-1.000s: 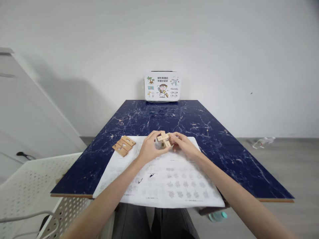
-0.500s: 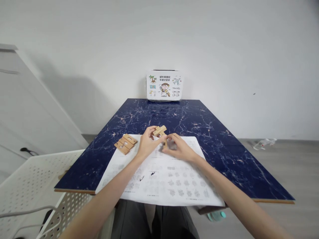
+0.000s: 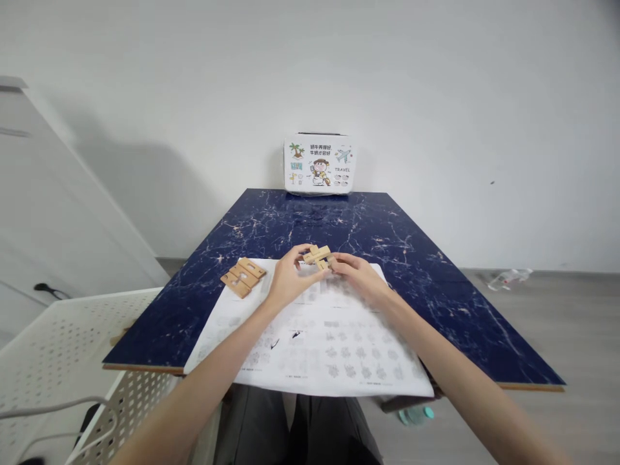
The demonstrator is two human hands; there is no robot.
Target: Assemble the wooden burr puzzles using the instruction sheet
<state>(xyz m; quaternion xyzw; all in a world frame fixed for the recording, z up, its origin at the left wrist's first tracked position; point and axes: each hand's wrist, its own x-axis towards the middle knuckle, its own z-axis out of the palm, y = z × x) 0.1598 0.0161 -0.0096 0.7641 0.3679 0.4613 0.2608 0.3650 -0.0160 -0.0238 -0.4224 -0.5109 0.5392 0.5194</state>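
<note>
Both of my hands meet over the far part of a white instruction sheet (image 3: 310, 349) on a dark blue marbled table (image 3: 411, 258). Between them is a small cluster of interlocked wooden puzzle pieces (image 3: 317, 256), held just above the paper. My left hand (image 3: 289, 279) pinches the cluster from the left with closed fingers. My right hand (image 3: 355, 276) grips it from the right, fingers closed and slightly blurred. Three loose flat wooden pieces (image 3: 243, 276) with notches lie side by side at the sheet's far left corner, to the left of my left hand.
A white box (image 3: 318, 164) with cartoon travel pictures stands against the wall at the table's far edge. A white perforated cart (image 3: 53, 342) sits left of the table. A crumpled clear wrapper (image 3: 508, 278) lies on the floor to the right.
The wooden pieces came apart half a second ago, one in each hand, and are now pressed back together between both hands. The view shifted slightly.
</note>
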